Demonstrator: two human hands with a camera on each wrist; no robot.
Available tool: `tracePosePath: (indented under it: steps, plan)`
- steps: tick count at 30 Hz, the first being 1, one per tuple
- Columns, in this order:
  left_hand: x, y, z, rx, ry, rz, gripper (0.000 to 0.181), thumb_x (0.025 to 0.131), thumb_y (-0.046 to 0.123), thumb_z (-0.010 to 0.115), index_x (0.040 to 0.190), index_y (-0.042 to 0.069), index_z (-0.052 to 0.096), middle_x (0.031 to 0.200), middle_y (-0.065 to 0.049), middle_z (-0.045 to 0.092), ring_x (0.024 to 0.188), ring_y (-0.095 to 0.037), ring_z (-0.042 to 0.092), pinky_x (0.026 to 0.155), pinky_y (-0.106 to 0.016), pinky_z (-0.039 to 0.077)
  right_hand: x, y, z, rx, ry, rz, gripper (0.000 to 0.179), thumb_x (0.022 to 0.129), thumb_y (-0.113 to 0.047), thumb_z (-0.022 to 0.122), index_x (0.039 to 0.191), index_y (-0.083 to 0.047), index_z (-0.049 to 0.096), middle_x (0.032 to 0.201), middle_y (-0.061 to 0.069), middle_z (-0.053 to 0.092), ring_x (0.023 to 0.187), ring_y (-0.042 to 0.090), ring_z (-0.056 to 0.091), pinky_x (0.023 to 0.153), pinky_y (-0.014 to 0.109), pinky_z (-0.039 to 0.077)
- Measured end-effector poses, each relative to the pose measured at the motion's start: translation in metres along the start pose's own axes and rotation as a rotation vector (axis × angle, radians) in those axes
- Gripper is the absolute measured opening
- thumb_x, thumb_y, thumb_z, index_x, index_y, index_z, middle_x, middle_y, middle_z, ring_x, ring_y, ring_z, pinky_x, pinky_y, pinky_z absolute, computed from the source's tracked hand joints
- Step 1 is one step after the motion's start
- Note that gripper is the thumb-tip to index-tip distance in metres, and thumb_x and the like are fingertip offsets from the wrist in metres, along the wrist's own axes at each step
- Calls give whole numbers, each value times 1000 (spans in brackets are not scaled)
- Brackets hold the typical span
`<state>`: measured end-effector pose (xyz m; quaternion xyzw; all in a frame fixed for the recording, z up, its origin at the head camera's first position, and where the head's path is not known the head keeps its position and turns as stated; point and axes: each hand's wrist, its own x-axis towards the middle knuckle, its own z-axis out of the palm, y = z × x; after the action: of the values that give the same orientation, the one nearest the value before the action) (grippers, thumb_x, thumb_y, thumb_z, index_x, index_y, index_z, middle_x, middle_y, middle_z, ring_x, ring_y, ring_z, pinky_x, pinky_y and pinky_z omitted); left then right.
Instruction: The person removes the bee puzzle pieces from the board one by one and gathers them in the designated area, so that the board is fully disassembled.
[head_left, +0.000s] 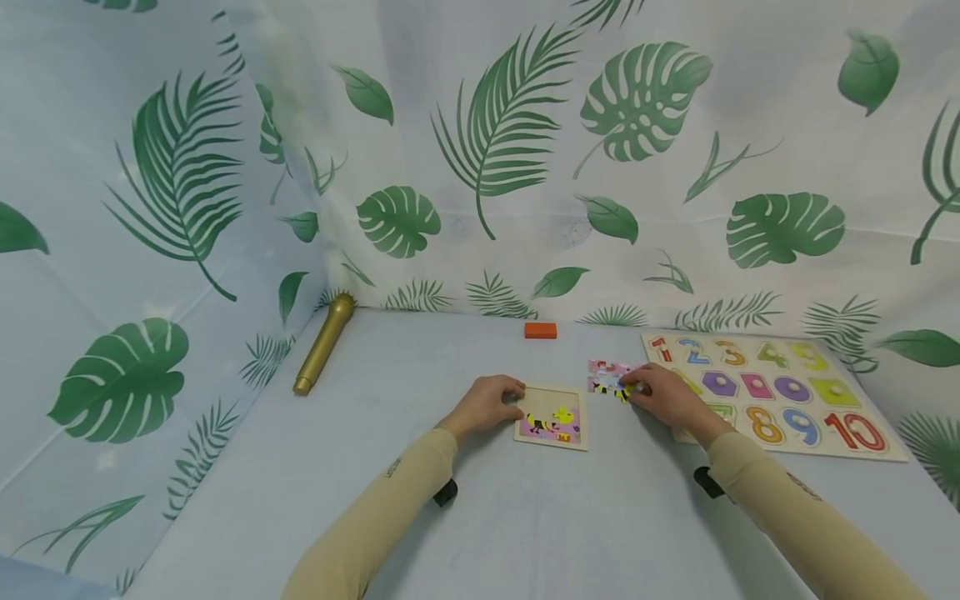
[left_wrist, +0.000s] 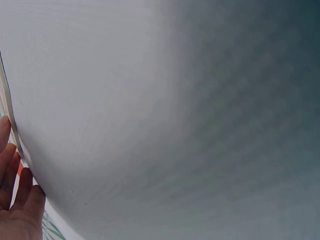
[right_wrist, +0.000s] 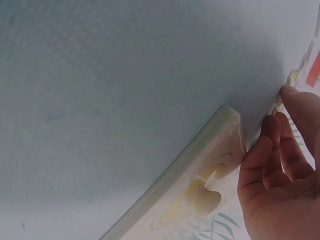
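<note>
A small square wooden puzzle tray lies on the table with several yellow, pink and black pieces in its lower part. At its left edge, my left hand holds it with thumb and fingertips; in the left wrist view the fingers line the tray's side. Right of the tray lies a cluster of loose jigsaw pieces. My right hand has thumb and fingertips at the cluster's right side, pinching a jigsaw piece that the fingers partly hide.
A large wooden number-and-shape board with knobbed pieces lies at the right, partly under the right hand. An orange block sits at the back. A gold microphone-shaped object lies at the far left. Leaf-printed cloth hangs behind.
</note>
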<state>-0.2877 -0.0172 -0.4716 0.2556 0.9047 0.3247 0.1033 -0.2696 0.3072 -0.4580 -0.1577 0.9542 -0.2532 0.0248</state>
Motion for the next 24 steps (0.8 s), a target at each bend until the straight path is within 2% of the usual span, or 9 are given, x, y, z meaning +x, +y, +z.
tracePosePath:
  steps: [24]
  plan:
    - [2,-2,1,-5,1,2,33,86,15,76,116,4,69,130,-5,63,126,-21,53,109,-33,39,1,0,1,-8,10,1,27,91,-3,64,117,4,66,113,21,60,91,27,54,81,44,49]
